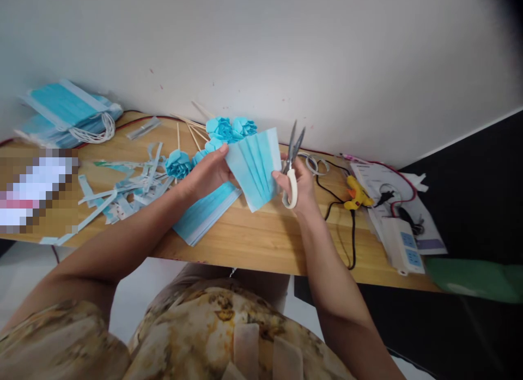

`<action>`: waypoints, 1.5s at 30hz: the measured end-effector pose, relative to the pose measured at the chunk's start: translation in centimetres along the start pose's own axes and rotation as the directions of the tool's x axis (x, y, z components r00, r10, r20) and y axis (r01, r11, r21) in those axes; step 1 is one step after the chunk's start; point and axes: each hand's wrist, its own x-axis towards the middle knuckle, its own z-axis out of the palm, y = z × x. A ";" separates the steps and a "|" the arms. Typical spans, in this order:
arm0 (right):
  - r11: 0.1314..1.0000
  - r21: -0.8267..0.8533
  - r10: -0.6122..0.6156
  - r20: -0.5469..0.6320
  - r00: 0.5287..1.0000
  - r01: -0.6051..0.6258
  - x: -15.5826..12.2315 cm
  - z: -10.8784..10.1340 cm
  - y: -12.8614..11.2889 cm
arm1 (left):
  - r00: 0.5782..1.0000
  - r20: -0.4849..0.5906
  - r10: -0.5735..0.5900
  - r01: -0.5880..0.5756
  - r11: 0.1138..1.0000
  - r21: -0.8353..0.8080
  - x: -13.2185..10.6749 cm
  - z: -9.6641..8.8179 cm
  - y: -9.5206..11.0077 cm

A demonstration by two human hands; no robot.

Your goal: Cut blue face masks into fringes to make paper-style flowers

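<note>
A light-blue pleated face mask (255, 167), without ear loops in sight, is held up over the table, its pleats fanned out. My left hand (210, 170) is closed on its left edge, thumb on top. At the opposite edge, the thumb of my right hand (304, 187) presses on the mask. That same hand also grips a pair of scissors (291, 188) with white handles, blades pointing up and slightly apart. Beneath the mask and left forearm lies a stack of flat blue mask pieces (208, 214). Blue flowers (178, 164) on wooden sticks lie behind my left hand.
Cut strips (116, 197) are scattered at the left, near a blurred-out patch. Bagged masks (73, 108) with ear loops are piled at the back left. To the right are a tape roll (310, 165), a yellow glue gun (357, 194), cables, papers and a power strip (402, 244).
</note>
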 end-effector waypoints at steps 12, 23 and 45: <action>0.995 0.093 0.022 -0.014 1.000 -0.021 -0.5 1.2 0.2 | 0.961 0.274 -0.045 -0.066 0.921 0.383 -0.6 -0.3 -1.6; 0.977 0.208 0.046 0.017 0.999 -0.048 -0.5 1.5 -0.5 | 0.973 -0.165 0.161 -0.117 0.962 0.246 -0.1 -0.3 -2.1; 0.956 0.169 0.113 0.543 0.832 -0.240 -2.1 1.7 -2.2 | 0.737 -0.476 0.480 -0.328 0.870 0.369 3.9 2.0 2.9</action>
